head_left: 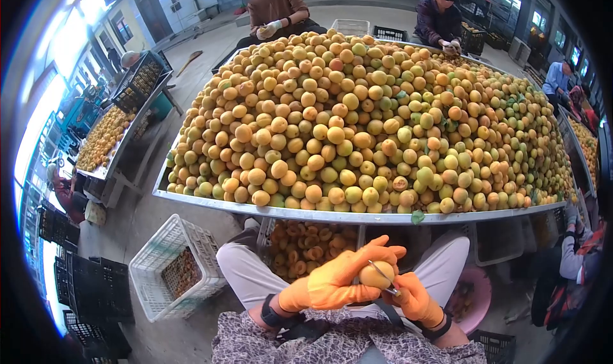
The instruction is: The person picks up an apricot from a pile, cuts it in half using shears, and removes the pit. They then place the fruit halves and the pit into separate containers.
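Both of my hands wear orange gloves and meet above my lap. My left hand [345, 274] is wrapped round a yellow-orange apricot [377, 274], its fingers reaching behind and over the fruit. In my right hand [415, 297] is a small knife [385, 278], whose thin blade lies against the apricot. Just beyond my hands, a metal-edged table [319, 216] bears a large heap of apricots [345, 128]. Below its edge, between my knees, a crate holds halved apricots [306, 246].
A white plastic crate [150, 271] with some fruit pieces stands at the left. A pink basin [479, 294] is on the floor at the right, partly behind my knee. Two people sit across the table, and others are at both sides. Black crates [96, 287] are stacked far left.
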Available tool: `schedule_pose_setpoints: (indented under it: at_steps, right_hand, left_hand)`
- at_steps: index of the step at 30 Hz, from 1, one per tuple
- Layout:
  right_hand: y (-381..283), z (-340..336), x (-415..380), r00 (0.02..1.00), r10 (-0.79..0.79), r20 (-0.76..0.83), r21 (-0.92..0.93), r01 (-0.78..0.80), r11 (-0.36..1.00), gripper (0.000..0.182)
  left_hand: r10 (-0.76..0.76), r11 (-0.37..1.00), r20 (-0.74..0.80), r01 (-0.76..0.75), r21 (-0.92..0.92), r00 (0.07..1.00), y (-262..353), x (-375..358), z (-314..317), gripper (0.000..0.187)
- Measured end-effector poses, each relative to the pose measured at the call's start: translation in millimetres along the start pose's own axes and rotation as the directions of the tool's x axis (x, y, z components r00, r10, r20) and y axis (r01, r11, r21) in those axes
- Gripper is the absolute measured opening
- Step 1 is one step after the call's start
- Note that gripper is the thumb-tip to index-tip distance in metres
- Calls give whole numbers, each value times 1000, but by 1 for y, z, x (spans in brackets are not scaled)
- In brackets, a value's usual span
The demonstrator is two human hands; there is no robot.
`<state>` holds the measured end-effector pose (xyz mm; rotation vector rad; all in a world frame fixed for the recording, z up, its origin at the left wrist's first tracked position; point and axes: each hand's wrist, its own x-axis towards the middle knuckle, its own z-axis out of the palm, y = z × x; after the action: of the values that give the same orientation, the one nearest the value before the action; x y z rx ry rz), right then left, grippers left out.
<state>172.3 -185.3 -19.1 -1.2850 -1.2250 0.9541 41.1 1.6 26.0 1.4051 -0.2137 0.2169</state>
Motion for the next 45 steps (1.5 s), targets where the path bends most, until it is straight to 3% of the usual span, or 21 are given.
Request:
schedule_pose_setpoints:
  at_steps: [2, 4, 6, 9, 11, 14, 17, 22, 23, 24, 26, 29, 32, 34, 35, 36, 38, 40, 41, 42, 45]
  right_hand:
    - [8, 0, 2, 1000, -25, 5, -4, 25, 1000, 57]
    - [9, 7, -2, 999, -15, -48, 35, 17, 999, 52]
    - [18, 38, 9, 897, -184, -402, 80, 235, 969, 64]
    - [22, 28, 15, 903, -312, -295, 34, 336, 941, 68]
    - [22, 20, 7, 948, -229, -222, 80, 252, 964, 58]
    - [0, 8, 4, 992, -83, -93, 86, 91, 992, 56]
    - [-6, 4, 8, 1000, 2, -25, 58, -1, 998, 59]
    - [3, 15, 9, 1000, -5, -31, 103, 8, 995, 61]
    - [0, 22, 12, 990, -79, -114, 103, 91, 991, 60]
    - [-1, 25, 13, 968, -154, -196, 93, 175, 980, 59]
    - [12, 26, 14, 954, -218, -206, 29, 229, 973, 58]
    - [17, 29, 10, 937, -219, -274, 76, 248, 966, 57]
    - [-9, 21, 8, 976, -111, -188, 51, 122, 991, 57]
    - [-12, 15, 3, 996, 15, -94, 91, -6, 996, 56]
    - [-13, 13, 3, 995, 16, -97, 93, -7, 996, 56]
    - [-13, 10, 4, 996, 54, -70, 92, -48, 995, 57]
    - [-8, 11, 1, 994, 95, -46, 89, -91, 992, 58]
    - [3, 15, -1, 993, -11, -120, 129, 27, 991, 55]
    - [3, 18, 1, 986, -38, -160, 120, 58, 991, 54]
    - [6, 21, 4, 985, -43, -165, 118, 63, 991, 54]
    - [12, 22, 6, 947, -203, -248, 71, 227, 971, 55]
  left_hand:
    - [-100, 943, 125, 53, 329, 987, 7, 4, -16, 67]
    - [-151, 944, 176, 89, 318, 973, 14, 9, -15, 69]
    - [-150, 946, -3, 142, -293, 989, 14, 7, 13, 73]
    - [-132, 860, -147, 40, -509, 980, -3, 2, 38, 79]
    - [-124, 843, -188, 3, -538, 974, -7, -1, 38, 78]
    - [-125, 941, -222, 45, -336, 967, 10, -4, 23, 67]
    - [-3, 947, -32, 13, 321, 999, 13, 4, -3, 55]
    - [-1, 807, 64, -37, 589, 998, 34, 12, -9, 59]
    - [-58, 990, -27, 61, 127, 998, 32, 10, 5, 62]
    - [-151, 922, -76, 112, -371, 986, 27, 7, 18, 66]
    - [-161, 892, -162, 73, -445, 974, 5, 3, 34, 80]
    - [-149, 856, -177, 37, -515, 973, 9, 1, 34, 71]
    - [-108, 971, -243, 50, -234, 964, 23, 3, 23, 69]
    - [-101, 993, -132, 108, 44, 986, 31, 5, 9, 63]
    - [-17, 938, -70, 40, 344, 997, 28, 8, -3, 56]
    - [-19, 939, -66, 41, 342, 998, 32, 13, -7, 56]
    - [6, 538, 154, -133, 833, 988, 36, 19, -12, 50]
    - [-23, 637, 156, -105, 763, 988, 31, 19, -8, 59]
    - [-70, 956, 14, 63, 285, 997, 22, 14, 6, 64]
    - [-188, 939, -73, 158, -307, 979, 13, 10, 18, 69]
    - [-278, 855, -127, 185, -484, 952, 7, 4, 34, 72]
